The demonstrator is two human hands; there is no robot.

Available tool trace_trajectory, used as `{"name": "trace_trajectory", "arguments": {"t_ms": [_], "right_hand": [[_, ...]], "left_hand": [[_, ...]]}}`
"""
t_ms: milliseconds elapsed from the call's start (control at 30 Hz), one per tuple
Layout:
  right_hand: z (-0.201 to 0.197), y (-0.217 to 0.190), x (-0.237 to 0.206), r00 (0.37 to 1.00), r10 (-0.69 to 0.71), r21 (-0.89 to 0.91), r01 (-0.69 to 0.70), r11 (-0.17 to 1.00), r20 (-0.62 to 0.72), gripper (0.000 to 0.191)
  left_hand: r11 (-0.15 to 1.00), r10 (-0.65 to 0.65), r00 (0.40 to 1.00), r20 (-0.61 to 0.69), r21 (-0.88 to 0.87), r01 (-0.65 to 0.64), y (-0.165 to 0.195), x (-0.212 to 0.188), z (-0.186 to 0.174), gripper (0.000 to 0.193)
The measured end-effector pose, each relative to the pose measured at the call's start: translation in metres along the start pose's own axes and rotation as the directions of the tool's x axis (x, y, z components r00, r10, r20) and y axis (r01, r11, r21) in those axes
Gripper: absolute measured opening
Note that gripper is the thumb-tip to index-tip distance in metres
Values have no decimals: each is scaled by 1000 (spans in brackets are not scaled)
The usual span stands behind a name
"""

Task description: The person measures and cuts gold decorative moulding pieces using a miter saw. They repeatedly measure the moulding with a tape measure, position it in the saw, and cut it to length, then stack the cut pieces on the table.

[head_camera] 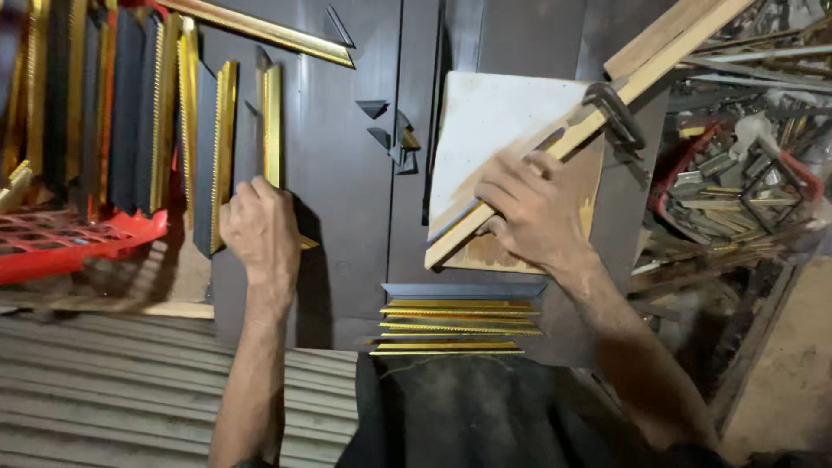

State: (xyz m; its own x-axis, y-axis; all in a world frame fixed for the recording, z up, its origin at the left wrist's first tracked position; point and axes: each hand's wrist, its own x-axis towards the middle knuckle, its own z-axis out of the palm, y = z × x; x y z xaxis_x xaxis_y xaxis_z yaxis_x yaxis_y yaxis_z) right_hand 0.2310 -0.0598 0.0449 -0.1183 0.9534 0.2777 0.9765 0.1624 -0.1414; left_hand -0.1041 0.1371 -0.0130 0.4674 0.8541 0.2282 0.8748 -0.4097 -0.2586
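Head view: work partway, judging by layout. A stack of cut gold moulding strips (455, 325) lies just below the white board (494, 139); more long gold frame mouldings (204, 147) stand uncut well left of the board, near a red crate (78, 243). Small triangular offcuts (390, 130) sit just left of the board. Left hand (260, 230) fisted, clenched around a gold moulding piece (272, 121), arm straight forward. Right hand (533, 208) lies on the board, fingers curled over the diagonal wooden guide rail (607, 104), holding a strip against it.
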Motion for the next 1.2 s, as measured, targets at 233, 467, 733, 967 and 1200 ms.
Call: {"name": "trace_trajectory", "arguments": {"t_ms": [233,467,733,967,1200], "right_hand": [[-3,-65,-43,997,-65,317,46,947,51,10],[-10,-93,-13,824,389,401,-220,889,-412,46],[-18,-101,-8,813,581,765,-355,538,-31,19],[-14,-23,23,996,-69,-75,65,995,-48,7],[16,-36,23,978,208,28,-209,978,33,10]], "left_hand": [[695,-277,961,-17,-694,189,1,-15,-62,12],[251,-72,997,2,-968,20,100,-72,-108,22],[466,66,882,-467,-767,-442,130,-70,-149,18],[540,146,988,40,-840,-46,115,-49,-136,16],[283,108,967,230,-940,192,111,-72,-90,23]]}}
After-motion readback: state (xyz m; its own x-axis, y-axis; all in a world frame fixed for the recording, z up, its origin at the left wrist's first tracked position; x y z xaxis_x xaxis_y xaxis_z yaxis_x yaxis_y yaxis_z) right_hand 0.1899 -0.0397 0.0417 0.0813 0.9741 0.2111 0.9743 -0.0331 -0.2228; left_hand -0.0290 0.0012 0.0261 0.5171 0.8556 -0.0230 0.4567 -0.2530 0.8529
